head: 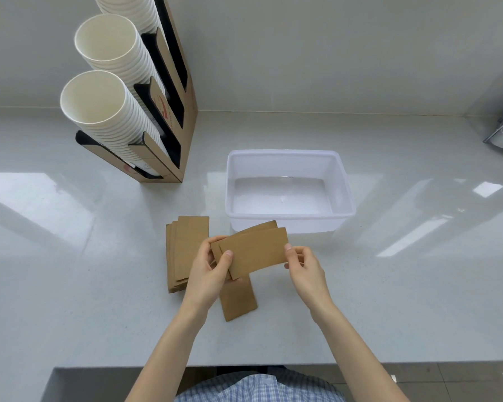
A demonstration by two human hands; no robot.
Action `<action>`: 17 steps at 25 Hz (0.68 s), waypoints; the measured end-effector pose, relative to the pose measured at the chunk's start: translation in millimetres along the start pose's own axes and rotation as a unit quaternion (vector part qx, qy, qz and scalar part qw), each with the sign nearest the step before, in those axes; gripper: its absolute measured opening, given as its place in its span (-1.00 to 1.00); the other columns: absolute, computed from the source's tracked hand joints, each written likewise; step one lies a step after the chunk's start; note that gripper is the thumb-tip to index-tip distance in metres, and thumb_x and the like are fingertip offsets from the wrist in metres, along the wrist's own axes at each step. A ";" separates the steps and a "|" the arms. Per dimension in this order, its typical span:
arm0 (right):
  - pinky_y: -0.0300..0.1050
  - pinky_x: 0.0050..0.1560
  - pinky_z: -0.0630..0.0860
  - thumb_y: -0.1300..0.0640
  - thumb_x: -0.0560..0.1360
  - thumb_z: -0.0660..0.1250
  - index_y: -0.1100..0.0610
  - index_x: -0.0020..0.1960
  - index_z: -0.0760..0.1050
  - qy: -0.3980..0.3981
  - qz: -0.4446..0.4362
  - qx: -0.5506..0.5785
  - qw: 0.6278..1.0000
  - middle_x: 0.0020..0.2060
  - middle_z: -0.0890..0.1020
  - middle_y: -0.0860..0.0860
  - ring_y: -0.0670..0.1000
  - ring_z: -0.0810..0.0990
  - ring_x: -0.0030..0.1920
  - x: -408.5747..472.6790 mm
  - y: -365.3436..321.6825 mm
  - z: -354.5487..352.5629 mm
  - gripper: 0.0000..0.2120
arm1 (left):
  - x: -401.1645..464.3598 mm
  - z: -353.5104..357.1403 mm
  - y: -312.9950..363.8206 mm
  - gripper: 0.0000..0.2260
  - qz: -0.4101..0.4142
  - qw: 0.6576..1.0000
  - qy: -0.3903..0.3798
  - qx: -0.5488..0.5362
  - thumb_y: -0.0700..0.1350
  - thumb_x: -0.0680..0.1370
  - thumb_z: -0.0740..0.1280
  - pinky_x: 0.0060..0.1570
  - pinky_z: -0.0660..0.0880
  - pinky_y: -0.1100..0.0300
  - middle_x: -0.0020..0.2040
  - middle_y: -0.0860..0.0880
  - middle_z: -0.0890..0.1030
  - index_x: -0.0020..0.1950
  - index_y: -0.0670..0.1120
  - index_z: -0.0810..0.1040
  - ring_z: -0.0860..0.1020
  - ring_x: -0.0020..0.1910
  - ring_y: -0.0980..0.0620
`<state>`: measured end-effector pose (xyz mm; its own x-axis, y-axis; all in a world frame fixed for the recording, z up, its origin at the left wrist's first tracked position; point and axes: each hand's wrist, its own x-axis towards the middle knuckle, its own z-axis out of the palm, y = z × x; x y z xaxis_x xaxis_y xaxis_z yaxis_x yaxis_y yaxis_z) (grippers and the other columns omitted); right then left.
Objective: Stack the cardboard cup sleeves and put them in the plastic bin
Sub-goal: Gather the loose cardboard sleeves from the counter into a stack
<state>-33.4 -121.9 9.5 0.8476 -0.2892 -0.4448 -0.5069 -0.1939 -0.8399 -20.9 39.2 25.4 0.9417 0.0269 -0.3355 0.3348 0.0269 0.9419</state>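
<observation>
Both your hands grip a small fan of cardboard cup sleeves above a pale countertop.

Beyond your right hand [304, 266] sits the plastic bin [288, 161] on the countertop [389, 285], open and holding no sleeves. Far beyond your left hand [212, 271] leans a cup dispenser [183, 117] stacked with white paper cups [105, 108]. Just left of that hand lies a loose pile of sleeves [183, 250]; the held sleeves [253, 253] are pinched at either end, and one single sleeve [238, 300] rests beneath them.
</observation>
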 end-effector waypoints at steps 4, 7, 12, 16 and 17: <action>-0.16 -0.02 0.39 0.07 0.59 0.03 0.10 0.02 0.43 -0.037 -0.007 0.008 0.999 -0.15 0.57 -0.03 0.02 0.55 -0.04 -1.6 -0.8 15.4 -0.78 | 0.6 -18.5 8.3 -0.80 0.018 0.999 0.042 -0.001 -0.22 0.54 0.19 -0.42 0.56 0.30 -0.03 0.00 0.53 0.04 0.07 0.43 0.54 -0.16 0.09; -0.17 -0.02 0.42 0.05 0.54 0.15 0.15 0.16 0.43 -0.087 -0.025 -0.109 0.990 0.00 0.56 0.04 0.00 0.52 -0.02 -2.0 2.5 33.7 -0.73 | -0.3 -31.7 15.8 -0.82 0.020 0.997 0.075 -0.005 -0.22 0.54 0.17 -0.40 0.54 0.23 -0.08 0.03 0.52 0.08 0.02 0.40 0.56 -0.32 0.18; -0.03 0.19 0.36 -0.10 0.41 0.29 0.18 0.23 0.31 -0.077 -0.079 -0.357 0.928 0.18 0.39 0.11 0.13 0.37 0.23 -6.1 10.5 65.7 -0.48 | -1.5 -48.2 17.2 -0.82 0.027 0.993 0.115 -0.015 -0.21 0.55 0.17 -0.47 0.53 0.37 -0.07 0.09 0.50 0.09 0.00 0.39 0.53 -0.18 0.17; -0.02 0.18 0.32 -0.12 0.37 0.35 0.23 0.23 0.27 -0.048 -0.091 -0.421 0.901 0.21 0.34 0.14 0.16 0.33 0.24 -8.4 9.5 76.9 -0.40 | -0.7 -53.5 14.7 -0.82 0.027 0.991 0.129 -0.016 -0.22 0.55 0.16 -0.46 0.53 0.38 -0.07 0.10 0.49 0.11 -0.01 0.39 0.49 -0.13 0.15; -0.01 0.19 0.32 -0.11 0.37 0.35 0.24 0.23 0.26 -0.049 -0.084 -0.421 0.902 0.21 0.34 0.15 0.16 0.32 0.24 -7.5 9.1 77.9 -0.39 | -0.2 -54.0 14.4 -0.82 0.026 0.991 0.131 -0.015 -0.22 0.55 0.16 -0.46 0.54 0.37 -0.07 0.10 0.49 0.11 -0.01 0.39 0.49 -0.13 0.14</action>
<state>-32.1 -48.4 -19.1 0.9129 -0.1134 -0.3920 -0.2739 -0.8824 -0.3826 -18.2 93.6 38.2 0.9156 0.2867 -0.2821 0.2803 0.0482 0.9587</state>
